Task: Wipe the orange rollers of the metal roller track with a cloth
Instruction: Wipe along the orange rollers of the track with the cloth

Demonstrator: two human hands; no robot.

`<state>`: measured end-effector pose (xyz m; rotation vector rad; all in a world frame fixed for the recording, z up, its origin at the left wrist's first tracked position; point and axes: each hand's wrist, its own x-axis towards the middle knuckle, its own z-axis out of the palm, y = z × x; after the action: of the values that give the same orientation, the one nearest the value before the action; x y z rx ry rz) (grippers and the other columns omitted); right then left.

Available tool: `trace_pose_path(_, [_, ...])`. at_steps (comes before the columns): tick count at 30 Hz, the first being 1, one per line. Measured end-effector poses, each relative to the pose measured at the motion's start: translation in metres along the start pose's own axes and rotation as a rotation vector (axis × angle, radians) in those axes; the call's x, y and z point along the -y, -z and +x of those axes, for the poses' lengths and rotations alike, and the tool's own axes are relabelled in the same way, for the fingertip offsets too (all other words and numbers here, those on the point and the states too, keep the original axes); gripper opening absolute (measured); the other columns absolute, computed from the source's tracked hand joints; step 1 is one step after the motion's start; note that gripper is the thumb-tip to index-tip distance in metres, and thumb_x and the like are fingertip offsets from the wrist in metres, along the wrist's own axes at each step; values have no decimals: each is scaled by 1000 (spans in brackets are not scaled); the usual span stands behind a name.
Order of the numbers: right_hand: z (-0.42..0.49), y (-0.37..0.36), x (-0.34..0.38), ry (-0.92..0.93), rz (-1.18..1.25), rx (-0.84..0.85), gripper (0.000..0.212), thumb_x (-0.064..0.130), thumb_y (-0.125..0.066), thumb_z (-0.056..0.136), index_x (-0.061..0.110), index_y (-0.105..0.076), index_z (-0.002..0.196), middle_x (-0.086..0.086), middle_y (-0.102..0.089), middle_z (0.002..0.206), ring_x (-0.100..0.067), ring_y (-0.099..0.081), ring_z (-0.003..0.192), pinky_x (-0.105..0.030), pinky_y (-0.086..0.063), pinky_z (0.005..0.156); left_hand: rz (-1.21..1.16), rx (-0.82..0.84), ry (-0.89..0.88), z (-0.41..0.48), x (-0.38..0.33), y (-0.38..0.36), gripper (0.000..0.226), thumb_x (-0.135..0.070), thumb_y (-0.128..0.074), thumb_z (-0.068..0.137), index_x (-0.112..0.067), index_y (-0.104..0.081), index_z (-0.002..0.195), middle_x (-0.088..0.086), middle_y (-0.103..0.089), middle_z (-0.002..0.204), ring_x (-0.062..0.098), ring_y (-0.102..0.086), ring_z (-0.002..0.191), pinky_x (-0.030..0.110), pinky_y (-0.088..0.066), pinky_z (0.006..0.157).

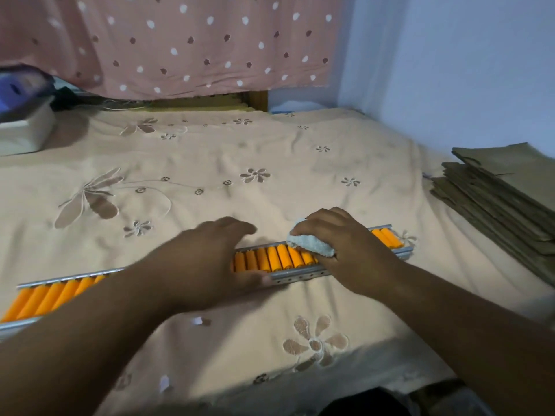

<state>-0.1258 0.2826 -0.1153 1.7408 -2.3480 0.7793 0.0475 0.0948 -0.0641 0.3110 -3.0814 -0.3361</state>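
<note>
Under right grip (pixel 339 244), cloth (pixel 310 245) on rollers (pixel 279 258)

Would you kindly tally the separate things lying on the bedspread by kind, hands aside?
Metal roller track: 1
Cloth, under the right hand: 1
Stack of brown paper bags: 1
White box at the far left: 1
Small white scraps: 2
Total: 6

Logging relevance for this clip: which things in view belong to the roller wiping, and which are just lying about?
In the job:
- metal roller track
- orange rollers
- white cloth, gripped by the right hand
- left hand, laid across the track

Lying about:
- stack of brown paper bags
- white box
- dotted pink curtain
- embroidered bedsheet, only the surface underneath
</note>
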Motion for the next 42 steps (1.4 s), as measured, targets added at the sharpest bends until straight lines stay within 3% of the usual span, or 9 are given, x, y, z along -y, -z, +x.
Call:
trace_pose_path(5, [-2, 5, 7, -40, 32, 25, 51, -1, -62, 79, 25, -65, 123, 8, -65, 115, -17, -50, 106, -23, -39, 89, -29, 48, -44, 39, -18, -24, 68, -81, -53, 56, -35, -65, 105, -9, -60, 89, 11, -61, 82, 37, -54, 76])
trace_pose_path(9, [-10, 13, 16, -15, 62, 92, 40, 7, -67, 84, 27, -66, 119, 9, -66, 112, -12, -51, 106, -26, -42, 92, -28, -16, -66, 44, -16, -29, 62, -82, -58, 57, -32, -68, 93, -4, -60, 78, 9, -58, 71, 38, -53, 69])
trace_pose_path(13, [-30, 36, 14, 33, 54, 233, 29, 29, -76, 89, 31, -68, 117, 16, -66, 109, -6, -55, 105, -22, -43, 91, -18, -22, -26, 41, -18, -30, 67, -83, -58, 56, -33, -69, 99, -8, -59, 82, 7, -57, 75, 37, -53, 72])
trace_pose_path(19, [-19, 81, -26, -214, -3, -140, 15, 35, -76, 89, 32, -71, 103, 13, -70, 99, -2, -62, 94, -19, -47, 81, -42, 8, 1, 39, -20, -29, 71, -85, -59, 57, -33, -68, 103, -8, -59, 87, 6, -57, 77, 37, -54, 75])
trace_pose_path(27, [-32, 43, -21, -72, -127, 90, 16, 27, -65, 96, 32, -66, 111, 14, -66, 104, -12, -55, 95, -29, -43, 87, -56, 26, 0, 42, -20, -27, 72, -86, -51, 50, -37, -66, 101, -9, -61, 88, 7, -58, 78, 35, -53, 75])
trace_pose_path(31, [-57, 75, -13, -115, 11, 269, 17, 46, -69, 93, 36, -70, 106, 19, -70, 106, -5, -63, 104, -28, -48, 92, -39, 12, 5, 41, -19, -28, 70, -86, -51, 51, -35, -66, 97, -8, -61, 85, 7, -58, 75, 35, -53, 72])
trace_pose_path(34, [-51, 105, -23, -280, 148, 9, 26, 54, -71, 82, 35, -73, 100, 16, -74, 101, -3, -70, 93, -30, -56, 81, -42, 5, 12, 40, -20, -28, 70, -87, -52, 50, -35, -66, 95, -9, -61, 84, 6, -58, 75, 36, -53, 72])
trace_pose_path(37, [-34, 116, -45, -329, 20, -219, 21, 46, -75, 86, 31, -71, 101, 11, -74, 101, -6, -70, 91, -36, -57, 82, -36, 6, 24, 40, -21, -27, 71, -88, -53, 49, -35, -66, 96, -8, -61, 83, 5, -58, 74, 35, -53, 72])
trace_pose_path(42, [-37, 77, -53, -215, -48, -4, 14, 13, -74, 90, 23, -75, 100, 9, -73, 95, -8, -62, 85, -30, -49, 75, -6, 25, 41, 38, -25, -24, 71, -85, -57, 54, -36, -66, 103, -9, -62, 87, 5, -58, 78, 33, -53, 75])
